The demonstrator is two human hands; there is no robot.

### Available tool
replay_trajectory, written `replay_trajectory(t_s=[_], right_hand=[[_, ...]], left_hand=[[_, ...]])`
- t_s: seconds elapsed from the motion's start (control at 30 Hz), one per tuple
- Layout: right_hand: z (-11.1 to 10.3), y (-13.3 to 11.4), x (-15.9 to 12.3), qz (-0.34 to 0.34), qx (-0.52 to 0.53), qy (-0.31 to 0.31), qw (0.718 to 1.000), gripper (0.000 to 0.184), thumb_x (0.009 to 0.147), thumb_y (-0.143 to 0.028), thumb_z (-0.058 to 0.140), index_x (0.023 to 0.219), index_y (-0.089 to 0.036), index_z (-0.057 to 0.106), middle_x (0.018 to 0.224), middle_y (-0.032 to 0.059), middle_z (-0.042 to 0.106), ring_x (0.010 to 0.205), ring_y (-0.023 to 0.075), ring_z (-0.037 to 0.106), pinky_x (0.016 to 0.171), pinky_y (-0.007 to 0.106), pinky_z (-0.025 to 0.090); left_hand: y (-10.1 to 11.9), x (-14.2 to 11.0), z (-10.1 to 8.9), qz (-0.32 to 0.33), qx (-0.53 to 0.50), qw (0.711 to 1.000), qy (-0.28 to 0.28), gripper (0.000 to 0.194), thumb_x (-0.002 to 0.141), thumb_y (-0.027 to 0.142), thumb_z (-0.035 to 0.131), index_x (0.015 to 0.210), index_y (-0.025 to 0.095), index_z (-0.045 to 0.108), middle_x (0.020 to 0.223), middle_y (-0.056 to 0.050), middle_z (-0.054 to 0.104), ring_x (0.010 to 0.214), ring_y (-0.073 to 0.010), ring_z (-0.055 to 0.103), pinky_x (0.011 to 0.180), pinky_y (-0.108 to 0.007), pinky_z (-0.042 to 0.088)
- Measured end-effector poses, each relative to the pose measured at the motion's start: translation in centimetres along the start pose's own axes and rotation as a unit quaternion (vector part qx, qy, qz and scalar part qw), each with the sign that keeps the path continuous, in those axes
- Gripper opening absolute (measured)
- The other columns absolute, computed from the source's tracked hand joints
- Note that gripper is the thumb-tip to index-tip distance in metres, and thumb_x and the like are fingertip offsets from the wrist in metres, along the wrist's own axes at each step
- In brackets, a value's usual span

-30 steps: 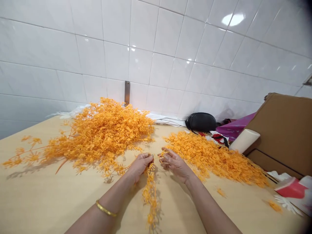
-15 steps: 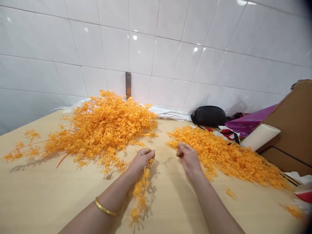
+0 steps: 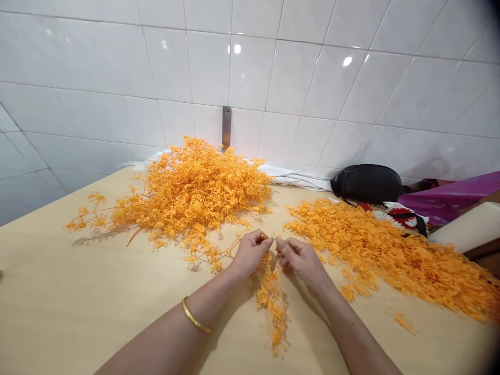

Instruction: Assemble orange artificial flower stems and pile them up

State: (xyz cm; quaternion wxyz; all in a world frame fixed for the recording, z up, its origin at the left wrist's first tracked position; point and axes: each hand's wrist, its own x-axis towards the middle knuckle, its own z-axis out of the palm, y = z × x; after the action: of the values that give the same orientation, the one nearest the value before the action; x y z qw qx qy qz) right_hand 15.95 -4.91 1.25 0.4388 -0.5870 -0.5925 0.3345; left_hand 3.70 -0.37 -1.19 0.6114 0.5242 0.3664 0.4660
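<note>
Between the thumb and fingers of my left hand (image 3: pixel 251 255) is an orange artificial flower sprig (image 3: pixel 273 307), its flowered end hanging down toward me over the table. My right hand (image 3: pixel 303 260) is closed in a pinch right beside the left fingertips, at a small orange bit of the sprig; the fingers hide most of that bit. Beyond my left hand lies a large bushy pile of orange flower sprigs (image 3: pixel 199 192), some stems trailing toward my wrist. To the right spreads a flatter heap of loose orange flower pieces (image 3: pixel 383 250).
The pale wooden table (image 3: pixel 128 312) meets a white tiled wall (image 3: pixel 250 67). Along the back are a white cloth (image 3: pixel 297 178), a black pouch (image 3: pixel 369 183), red and white flowers (image 3: pixel 402 216), purple material (image 3: pixel 449 195) and a cream roll (image 3: pixel 469 229). One loose orange piece (image 3: pixel 405 323) lies at front right.
My right hand has come back from the edge of the loose heap to meet the left fingertips. My left hand still holds the sprig. The view has turned slightly left.
</note>
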Motion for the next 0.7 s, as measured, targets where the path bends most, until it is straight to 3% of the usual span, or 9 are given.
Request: replay_trajectory(t_s=[0.07, 0.2, 0.3, 0.43, 0.57, 0.7], right_hand=[[1.1, -0.1, -0.3, 0.017, 0.054, -0.064, 0.996, 0.034, 0.07, -0.05, 0.054, 0.065, -0.017, 0.05, 0.055, -0.0021, 0.046, 0.05, 0.0105, 0.041, 0.047, 0.023, 0.031], [1.3, 0.0, -0.3, 0.03, 0.121, -0.102, 0.987, 0.026, 0.069, -0.04, 0.057, 0.064, -0.018, 0.044, 0.054, -0.005, 0.041, 0.048, 0.0082, 0.035, 0.046, 0.021, 0.027], [0.5, 0.5, 0.0, -0.01, 0.053, -0.052, 0.997, 0.021, 0.07, -0.031, 0.055, 0.061, -0.019, 0.041, 0.053, -0.006, 0.037, 0.049, 0.0084, 0.033, 0.047, 0.021, 0.026], [0.0, 1.1, 0.2, -0.049, -0.068, -0.005, 0.996, 0.015, 0.075, -0.027, 0.047, 0.063, -0.019, 0.041, 0.055, -0.0048, 0.041, 0.051, 0.0102, 0.037, 0.048, 0.022, 0.026], [0.2, 0.9, 0.0, -0.061, -0.096, -0.007, 0.994, 0.007, 0.077, -0.027, 0.043, 0.077, -0.02, 0.046, 0.059, -0.004, 0.047, 0.053, 0.0113, 0.041, 0.049, 0.023, 0.029], [0.2, 0.5, -0.1, -0.08, -0.078, -0.066, 0.992, 0.013, 0.079, -0.026, 0.041, 0.085, -0.02, 0.051, 0.072, -0.0003, 0.055, 0.064, 0.0131, 0.048, 0.056, 0.024, 0.034]], left_hand=[[-0.1, 0.1, 0.0, 0.009, -0.007, 1.0, -0.007, 0.037, 0.066, 0.047, 0.056, 0.053, 0.016, 0.04, 0.047, 0.005, 0.035, 0.043, -0.0056, 0.032, 0.044, -0.02, 0.026], [0.6, 0.2, -0.5, -0.028, 0.004, 1.0, -0.008, 0.042, 0.072, 0.055, 0.042, 0.061, 0.015, 0.049, 0.048, 0.002, 0.042, 0.043, -0.0074, 0.037, 0.045, -0.021, 0.029], [1.4, 0.2, -0.9, -0.025, 0.074, 0.996, -0.039, 0.038, 0.075, 0.049, 0.041, 0.066, 0.014, 0.054, 0.05, 0.0, 0.047, 0.044, -0.0082, 0.04, 0.045, -0.022, 0.029], [2.0, -0.1, -1.2, 0.003, 0.155, 0.983, -0.096, 0.015, 0.066, 0.028, 0.055, 0.07, 0.014, 0.058, 0.058, -0.001, 0.054, 0.051, -0.0096, 0.045, 0.047, -0.021, 0.031], [2.3, -0.4, -1.1, -0.042, 0.105, 0.985, -0.132, 0.012, 0.063, 0.025, 0.057, 0.068, 0.013, 0.056, 0.057, -0.001, 0.053, 0.05, -0.0092, 0.046, 0.047, -0.02, 0.033], [2.0, -0.5, -0.8, -0.019, 0.097, 0.991, -0.093, 0.019, 0.065, 0.027, 0.055, 0.054, 0.014, 0.048, 0.047, 0.003, 0.041, 0.042, -0.0056, 0.034, 0.042, -0.019, 0.026]])
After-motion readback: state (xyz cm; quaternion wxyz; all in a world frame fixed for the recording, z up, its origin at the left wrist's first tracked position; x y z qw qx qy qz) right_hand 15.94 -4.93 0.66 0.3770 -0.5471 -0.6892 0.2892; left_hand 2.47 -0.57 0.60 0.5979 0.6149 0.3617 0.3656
